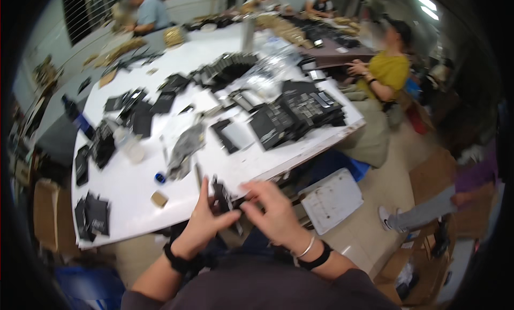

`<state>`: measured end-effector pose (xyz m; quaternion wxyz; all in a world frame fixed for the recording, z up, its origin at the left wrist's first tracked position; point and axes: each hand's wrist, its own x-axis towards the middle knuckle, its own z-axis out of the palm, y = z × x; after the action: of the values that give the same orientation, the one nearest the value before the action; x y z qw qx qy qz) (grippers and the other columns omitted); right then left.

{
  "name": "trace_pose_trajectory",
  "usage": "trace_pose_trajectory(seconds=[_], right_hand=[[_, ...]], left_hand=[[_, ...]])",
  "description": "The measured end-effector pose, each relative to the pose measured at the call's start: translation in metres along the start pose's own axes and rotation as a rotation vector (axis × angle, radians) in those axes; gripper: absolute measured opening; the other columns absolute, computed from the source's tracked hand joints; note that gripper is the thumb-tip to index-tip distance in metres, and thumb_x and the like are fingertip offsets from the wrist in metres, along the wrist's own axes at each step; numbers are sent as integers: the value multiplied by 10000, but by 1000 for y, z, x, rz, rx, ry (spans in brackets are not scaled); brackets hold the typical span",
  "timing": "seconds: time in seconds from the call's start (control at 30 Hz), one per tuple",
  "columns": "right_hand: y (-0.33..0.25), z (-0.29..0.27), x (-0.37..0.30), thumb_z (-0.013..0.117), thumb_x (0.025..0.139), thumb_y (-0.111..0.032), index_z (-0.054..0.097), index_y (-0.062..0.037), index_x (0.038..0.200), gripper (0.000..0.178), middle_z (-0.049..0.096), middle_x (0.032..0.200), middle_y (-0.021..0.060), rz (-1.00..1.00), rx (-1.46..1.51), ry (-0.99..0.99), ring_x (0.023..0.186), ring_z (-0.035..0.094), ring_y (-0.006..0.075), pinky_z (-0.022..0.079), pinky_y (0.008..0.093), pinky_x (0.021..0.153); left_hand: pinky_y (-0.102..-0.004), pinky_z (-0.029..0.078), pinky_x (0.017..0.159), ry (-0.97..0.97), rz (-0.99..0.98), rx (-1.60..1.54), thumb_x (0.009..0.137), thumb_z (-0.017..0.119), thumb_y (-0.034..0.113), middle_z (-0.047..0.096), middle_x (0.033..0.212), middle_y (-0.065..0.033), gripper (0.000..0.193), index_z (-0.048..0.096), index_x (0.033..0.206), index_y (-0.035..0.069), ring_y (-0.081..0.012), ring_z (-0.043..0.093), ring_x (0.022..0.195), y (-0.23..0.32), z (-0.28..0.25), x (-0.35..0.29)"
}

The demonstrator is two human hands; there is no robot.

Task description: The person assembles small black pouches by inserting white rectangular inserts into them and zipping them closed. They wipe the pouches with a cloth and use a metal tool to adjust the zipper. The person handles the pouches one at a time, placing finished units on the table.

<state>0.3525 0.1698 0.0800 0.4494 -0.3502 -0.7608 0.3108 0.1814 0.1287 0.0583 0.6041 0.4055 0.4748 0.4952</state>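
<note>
At the table's near edge, a small flat black item, perhaps of leather, stands tilted between my hands; blur hides its exact kind. My left hand grips it, thumb across the near side and index finger pointing up. Curled around its right side, my right hand pinches at a dark part of it. Just beyond lie a grey cloth, a small tan block and a blue round cap. Stacks of flat black pieces spread over the right part of the white table.
A clear bottle and a dark blue bottle stand at left. More black pieces lie at the near left corner. A white tray sits below the table's right edge. A person in yellow sits at right; others work behind.
</note>
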Motion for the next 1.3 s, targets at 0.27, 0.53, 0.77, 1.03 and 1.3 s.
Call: trace_pose_trajectory(seconds=[0.27,0.53,0.77,1.03,1.3], right_hand=[[-2,18,-7,699,711,-109,522,-9,1126,462,574,974,125,-152,-228,-84,814,573,255,478,322,694],[-18,46,9,664,688,-37,593,-13,970,291,593,911,103,-346,-350,1,813,570,276,477,352,679],[-28,87,20,643,711,-28,582,0,960,257,590,897,143,-340,-152,-61,818,564,302,465,361,694],[-35,119,17,656,712,-60,583,-8,969,272,587,912,148,-339,-242,-184,846,563,308,465,362,721],[-48,123,37,609,758,-79,598,-97,1127,370,556,1086,131,-444,-363,-277,923,549,296,462,355,779]], left_hand=[[-305,442,862,204,101,-201,756,692,39,472,1135,-144,1013,-79,1413,50,-173,508,992,19,6,13],[-305,420,892,225,161,-324,798,655,74,456,1148,-128,978,-102,1416,84,-169,481,1047,22,-17,-7],[-455,387,919,254,222,-592,914,468,255,446,1215,-65,668,53,1430,172,-211,471,1091,25,-67,-40],[-319,506,795,387,213,-395,779,651,26,442,1154,-114,830,101,1398,92,-159,521,985,20,-91,-47],[-262,479,764,366,125,-311,760,660,47,470,1101,-106,810,135,1377,47,-153,538,942,9,-95,-42]])
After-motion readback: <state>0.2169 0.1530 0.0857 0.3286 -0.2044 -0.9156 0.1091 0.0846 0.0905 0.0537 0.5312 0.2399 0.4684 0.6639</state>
